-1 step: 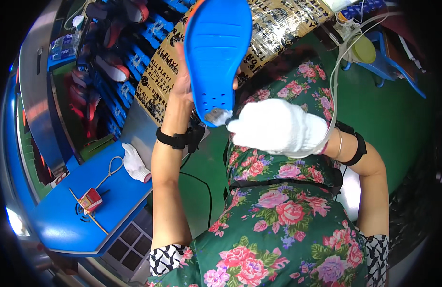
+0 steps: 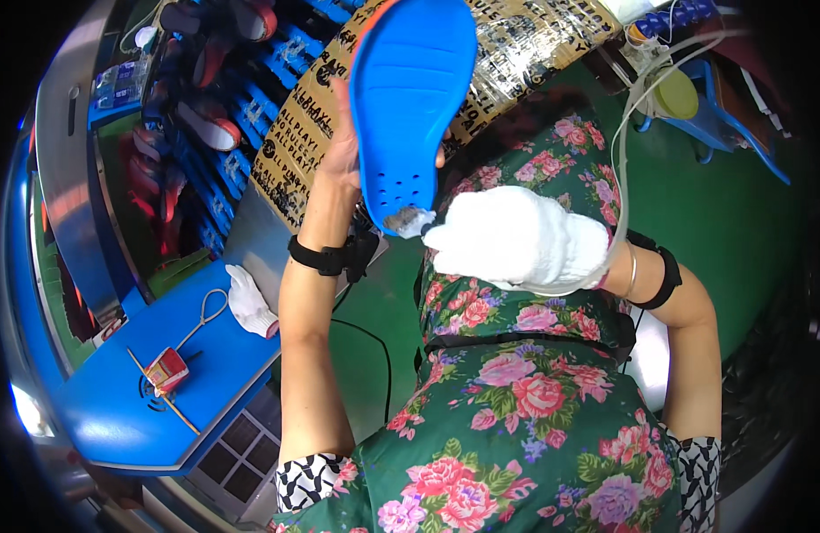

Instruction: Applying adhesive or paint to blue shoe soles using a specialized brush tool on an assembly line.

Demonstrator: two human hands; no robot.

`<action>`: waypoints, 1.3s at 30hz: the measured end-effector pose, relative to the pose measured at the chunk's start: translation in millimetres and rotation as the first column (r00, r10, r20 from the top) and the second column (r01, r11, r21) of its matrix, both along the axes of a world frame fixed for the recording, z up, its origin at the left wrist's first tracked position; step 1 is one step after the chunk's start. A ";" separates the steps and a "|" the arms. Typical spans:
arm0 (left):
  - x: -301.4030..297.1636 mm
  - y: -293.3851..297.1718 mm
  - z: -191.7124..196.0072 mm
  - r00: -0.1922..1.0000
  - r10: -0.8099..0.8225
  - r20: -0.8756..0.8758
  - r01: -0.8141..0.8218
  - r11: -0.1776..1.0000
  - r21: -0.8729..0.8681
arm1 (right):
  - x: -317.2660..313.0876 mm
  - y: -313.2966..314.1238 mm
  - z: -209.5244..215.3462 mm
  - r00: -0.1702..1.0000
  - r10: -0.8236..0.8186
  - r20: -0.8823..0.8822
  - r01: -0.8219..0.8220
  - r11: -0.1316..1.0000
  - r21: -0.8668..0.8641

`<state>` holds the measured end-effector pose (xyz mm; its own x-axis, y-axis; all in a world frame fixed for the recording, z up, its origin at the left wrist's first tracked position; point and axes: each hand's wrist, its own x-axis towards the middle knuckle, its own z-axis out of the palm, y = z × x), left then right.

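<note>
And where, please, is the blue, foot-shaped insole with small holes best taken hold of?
Hold the insole probably by both long edges where it narrows, from the left and underneath: the tapering middle lets the bare left hand span it, leaving the grey-white patch uncovered.

A ridged blue insole [image 2: 410, 107] is held perforated heel nearest, a grey patch at its tip.

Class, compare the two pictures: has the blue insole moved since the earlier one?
Yes: the blue insole has shifted slightly to the right, judged against the taped brown surface behind it.
</note>
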<state>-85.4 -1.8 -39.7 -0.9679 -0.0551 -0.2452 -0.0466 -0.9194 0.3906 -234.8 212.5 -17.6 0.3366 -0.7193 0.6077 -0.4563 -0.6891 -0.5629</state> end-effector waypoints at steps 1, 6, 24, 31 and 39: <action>-0.2 -0.5 -2.2 1.000 0.005 -0.003 -0.005 1.000 -0.001 | -3.9 -3.3 1.2 1.000 0.005 -0.003 -0.005 1.000 -0.001; -0.2 -11.8 -12.4 0.996 -0.056 0.068 0.058 0.998 -0.023 | -21.1 -18.0 5.1 0.923 -0.140 0.358 0.086 0.983 0.162; 71.5 81.8 1.4 0.907 0.420 0.028 -0.395 0.827 0.399 | -11.1 -39.5 -7.4 0.091 -0.551 0.829 -0.253 0.793 0.555; 37.3 120.0 -8.5 0.896 0.441 -0.047 -0.402 0.853 0.333 | -17.8 -35.4 29.2 0.394 -0.504 0.769 -0.013 0.833 0.553; 1.7 124.3 6.9 0.836 0.544 -0.075 -0.414 0.715 0.563 | -43.0 -44.1 68.8 0.835 -0.406 0.371 0.466 0.881 -0.085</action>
